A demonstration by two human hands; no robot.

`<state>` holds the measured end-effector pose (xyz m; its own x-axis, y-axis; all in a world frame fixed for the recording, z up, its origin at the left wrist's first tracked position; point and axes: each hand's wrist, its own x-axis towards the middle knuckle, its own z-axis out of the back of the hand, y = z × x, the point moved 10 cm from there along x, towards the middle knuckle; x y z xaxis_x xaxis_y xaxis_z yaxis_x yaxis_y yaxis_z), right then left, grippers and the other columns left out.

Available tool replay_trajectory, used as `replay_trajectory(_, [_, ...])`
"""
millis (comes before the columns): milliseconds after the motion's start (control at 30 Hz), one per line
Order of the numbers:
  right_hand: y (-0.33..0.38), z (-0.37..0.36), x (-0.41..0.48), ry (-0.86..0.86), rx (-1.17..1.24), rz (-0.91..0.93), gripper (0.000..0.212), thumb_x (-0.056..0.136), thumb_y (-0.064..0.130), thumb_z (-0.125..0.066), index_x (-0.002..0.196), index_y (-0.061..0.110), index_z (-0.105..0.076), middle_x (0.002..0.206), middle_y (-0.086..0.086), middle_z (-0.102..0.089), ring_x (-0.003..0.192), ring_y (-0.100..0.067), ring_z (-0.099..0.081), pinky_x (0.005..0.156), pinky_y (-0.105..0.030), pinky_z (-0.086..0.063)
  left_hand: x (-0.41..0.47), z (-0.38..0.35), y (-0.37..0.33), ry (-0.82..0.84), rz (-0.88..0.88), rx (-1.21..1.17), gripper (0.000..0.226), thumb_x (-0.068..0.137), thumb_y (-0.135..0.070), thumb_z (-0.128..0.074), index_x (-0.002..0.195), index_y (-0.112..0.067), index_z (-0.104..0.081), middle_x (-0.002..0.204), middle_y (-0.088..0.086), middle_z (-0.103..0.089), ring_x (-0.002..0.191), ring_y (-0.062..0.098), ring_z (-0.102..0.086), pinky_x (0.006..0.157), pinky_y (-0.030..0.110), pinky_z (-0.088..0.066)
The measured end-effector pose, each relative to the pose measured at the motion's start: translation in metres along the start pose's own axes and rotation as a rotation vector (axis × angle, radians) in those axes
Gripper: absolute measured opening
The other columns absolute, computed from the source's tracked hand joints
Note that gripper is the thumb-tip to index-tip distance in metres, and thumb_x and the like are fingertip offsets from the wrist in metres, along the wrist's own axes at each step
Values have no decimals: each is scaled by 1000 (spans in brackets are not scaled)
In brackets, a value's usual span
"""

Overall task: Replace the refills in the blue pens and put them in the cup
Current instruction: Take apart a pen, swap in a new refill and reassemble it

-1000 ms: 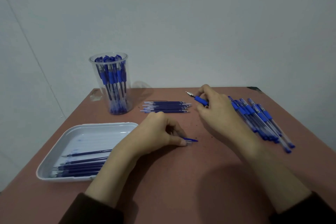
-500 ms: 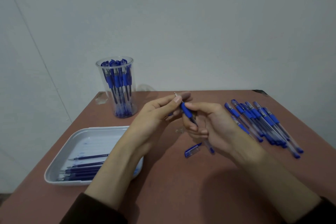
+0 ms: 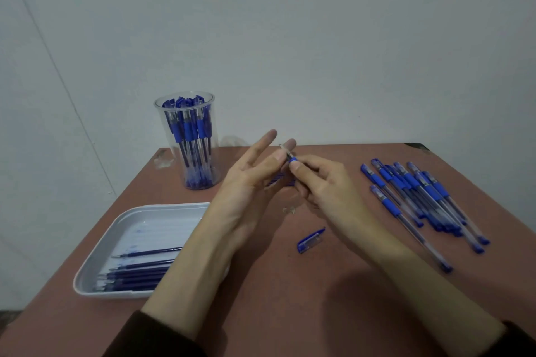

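1. The right hand point(image 3: 327, 191) is curled round a clear plastic pen with a blue rubber grip point(image 3: 293, 160), held in the air above the middle of the table. Most of the barrel is hidden inside the fist.
2. The pen's long axis runs from the right palm up and to the left, so its tip end points at the left hand point(image 3: 246, 191). That hand's thumb and one finger pinch the tip, and its other fingers stand straight and spread.
3. The step looks like unscrewing the tip section. The twist would go about that slanted axis, with the left hand nearer the tip.
4. A small blue plastic pen cap point(image 3: 311, 240) lies on the table, just beside the right wrist.
5. The tall clear plastic cup point(image 3: 187, 142) stands upright at the far left, packed with blue pens and well apart from both hands.
6. A shallow white plastic tray point(image 3: 136, 211) at the near left holds thin blue refills point(image 3: 139, 269). The left forearm crosses its right edge.
7. A loose heap of blue-gripped pens point(image 3: 420, 197) lies to the right of the right hand.
8. The reddish-brown table point(image 3: 290, 298) stands against a plain pale wall point(image 3: 290, 38).
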<state>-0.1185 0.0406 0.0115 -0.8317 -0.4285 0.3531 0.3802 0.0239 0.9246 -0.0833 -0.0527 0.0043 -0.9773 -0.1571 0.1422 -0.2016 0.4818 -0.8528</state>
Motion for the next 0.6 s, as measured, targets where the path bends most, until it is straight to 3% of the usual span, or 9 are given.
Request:
replay_trajectory(133, [-6, 15, 4, -59, -67, -35, 21, 98, 20, -51, 87, 16, -68, 56, -3, -44, 40, -2, -36, 49, -17, -27, 1, 10, -3, -65, 2, 5, 45, 83, -3, -56, 126, -14, -50, 105, 7, -72, 94, 15, -68, 81, 23, -54])
replay_trajectory(300, [-8, 0, 1, 67, -76, -21, 18, 96, 19, -55, 89, 20, -72, 53, 1, -45, 43, -2, -37, 49, -15, -30, 0, 14, -8, -83, -72, 87, 42, 85, 2, -57, 123, -14, -53, 109, 7, -71, 94, 14, -69, 80, 21, -55])
replay_trajectory(433, [-7, -3, 0, 75, -150, 14, 14, 93, 16, -58, 89, 18, -71, 51, 11, -50, 47, -1, -43, 53, -17, -34, -2, 20, -16, -159, -152, 135, 40, 77, 1, -66, 112, -16, -58, 85, 4, -74, 73, 10, -69, 65, 18, -53])
replay_trajectory(533, [-1, -2, -1, 51, -305, 94, 12, 92, 21, -60, 91, 24, -72, 60, 7, -58, 54, -8, -49, 57, -37, -47, -5, 28, -17, -249, -195, 166, 35, 74, 1, -70, 104, -14, -60, 65, 0, -69, 64, 9, -67, 65, 17, -52])
replay_trajectory(600, [1, -2, -1, 46, -366, 120, 11, 91, 24, -61, 92, 26, -72, 66, 2, -63, 61, -17, -56, 65, -43, -53, -6, 31, -18, -288, -215, 205, 34, 72, -2, -72, 102, -12, -60, 59, -1, -66, 61, 7, -65, 64, 15, -51])
